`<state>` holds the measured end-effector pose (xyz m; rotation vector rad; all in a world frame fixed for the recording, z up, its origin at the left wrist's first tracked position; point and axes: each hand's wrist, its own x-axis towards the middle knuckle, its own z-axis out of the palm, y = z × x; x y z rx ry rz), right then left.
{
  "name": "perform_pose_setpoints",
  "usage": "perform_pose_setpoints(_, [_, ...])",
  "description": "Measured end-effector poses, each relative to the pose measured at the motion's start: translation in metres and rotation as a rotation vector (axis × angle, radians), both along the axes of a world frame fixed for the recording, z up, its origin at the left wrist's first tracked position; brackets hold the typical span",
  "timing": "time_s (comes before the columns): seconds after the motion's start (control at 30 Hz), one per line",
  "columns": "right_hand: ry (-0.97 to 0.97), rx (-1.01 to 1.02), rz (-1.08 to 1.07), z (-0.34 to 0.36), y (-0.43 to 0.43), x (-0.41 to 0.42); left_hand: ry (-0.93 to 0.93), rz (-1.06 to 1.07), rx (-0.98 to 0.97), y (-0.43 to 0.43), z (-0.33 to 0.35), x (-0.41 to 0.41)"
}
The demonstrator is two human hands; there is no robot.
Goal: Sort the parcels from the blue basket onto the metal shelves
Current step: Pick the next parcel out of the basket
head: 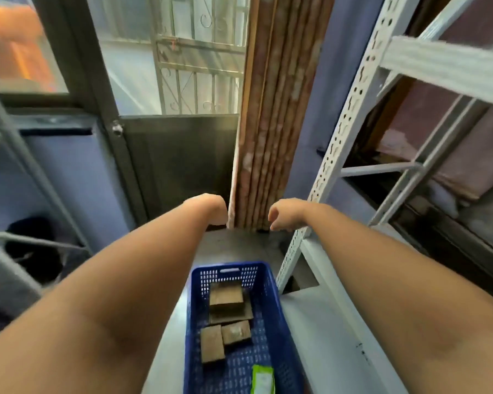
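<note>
A blue perforated basket (271, 317) stands on the floor between my forearms. Inside lie several flat brown cardboard parcels (226, 297) and a green-and-white packet (263, 379) at the near end. Both arms stretch forward above the basket. My left hand (211, 207) is bent down at the wrist, so its fingers are hidden. My right hand (282, 213) hangs with loosely curled fingers and holds nothing. The white metal shelves (350, 109) rise on the right, their slotted upright just beside my right hand.
Stacked reddish wooden boards (271, 115) lean upright straight ahead. A grey metal door with glass and a grille (180, 81) is to their left. Another shelf frame (26, 166) stands on the left with a dark object (32, 245) under it. Grey floor (239, 245) shows beyond the basket.
</note>
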<state>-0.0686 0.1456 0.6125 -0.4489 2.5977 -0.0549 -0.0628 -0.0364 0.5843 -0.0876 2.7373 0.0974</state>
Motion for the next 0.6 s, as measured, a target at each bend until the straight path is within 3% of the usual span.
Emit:
perform_pose_setpoints(0.3, [-0.277, 0.011, 0.118, -0.224, 0.004, -0.062, -0.247, 0.180, 0.053, 0.003, -0.215, -0.006])
perform_pose_setpoints(0.43, [-0.402, -0.028, -0.007, -0.343, 0.016, -0.032, -0.348, 0.292, 0.178, 0.011, -0.313, 0.024])
perform_pose_setpoints(0.6, [-0.588, 0.027, -0.051, -0.468, 0.032, 0.012, -0.612, 0.252, 0.232, 0.021, -0.426, 0.048])
